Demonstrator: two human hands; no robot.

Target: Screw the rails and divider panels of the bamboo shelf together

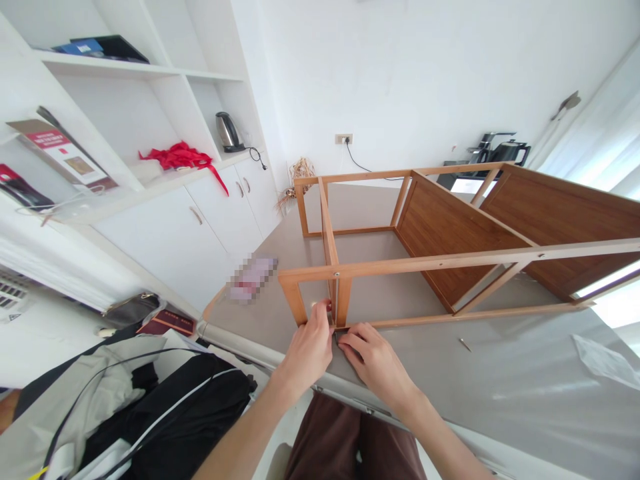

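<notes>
A wooden shelf rack (380, 264) lies on its side on the grey tabletop (500, 400), with two brown slatted or solid panels (450, 233) set across it. My left hand (311, 343) is closed around the lower end of an upright cross panel (329, 233) at the rack's near left end. Close beside it, my right hand (373, 353) has its fingers curled together at the bottom rail (400, 323). Something small and thin shows between the two hands, too small to name. A screw (465, 344) lies on the tabletop to the right.
A clear plastic bag (605, 360) lies at the right. A blurred pinkish packet (253, 279) is at the left. White cabinets (200, 213) hold a kettle (229, 132) and red cloth (183, 157). Black clothing (200, 393) is piled at lower left.
</notes>
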